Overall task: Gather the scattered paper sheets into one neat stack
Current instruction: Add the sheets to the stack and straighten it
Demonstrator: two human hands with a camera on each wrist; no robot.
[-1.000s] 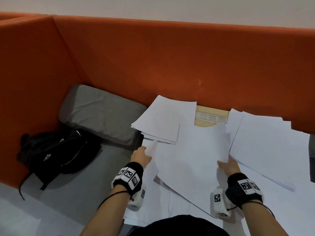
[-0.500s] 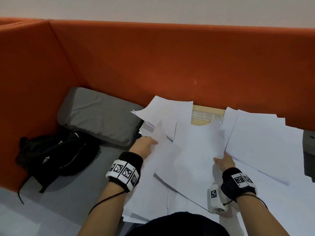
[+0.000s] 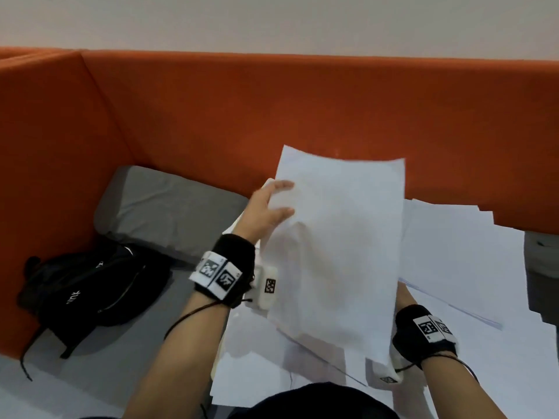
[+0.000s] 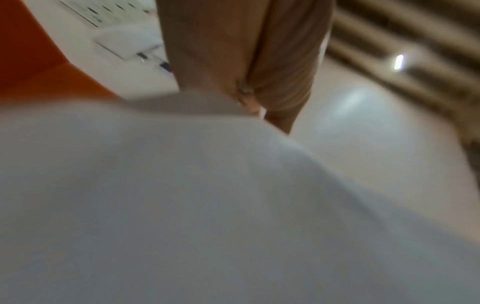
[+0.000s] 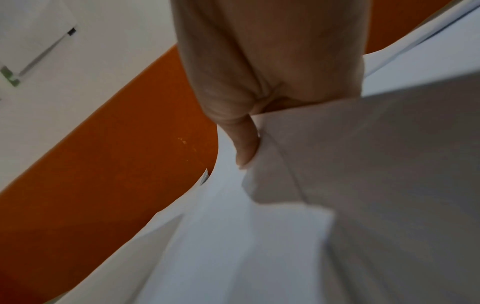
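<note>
Paper sheets point(image 3: 338, 252) in a lifted bundle, long axis pointing away from us, sit between our hands. Our left grip point(image 3: 266, 207) presses flat-fingered on the left edge. Our right grip point(image 5: 259, 72) pinches the near right edge. Scattered sheets point(image 3: 453, 261) lie just right, nearer that hand. The backpack point(image 3: 90, 291) lettering is unreadable.

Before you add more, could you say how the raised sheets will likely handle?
The raised sheets look floppy, bowing between the left hand and right hand. Probably light, held by edges alone. They may slip apart: their edges sit uneven.
</note>
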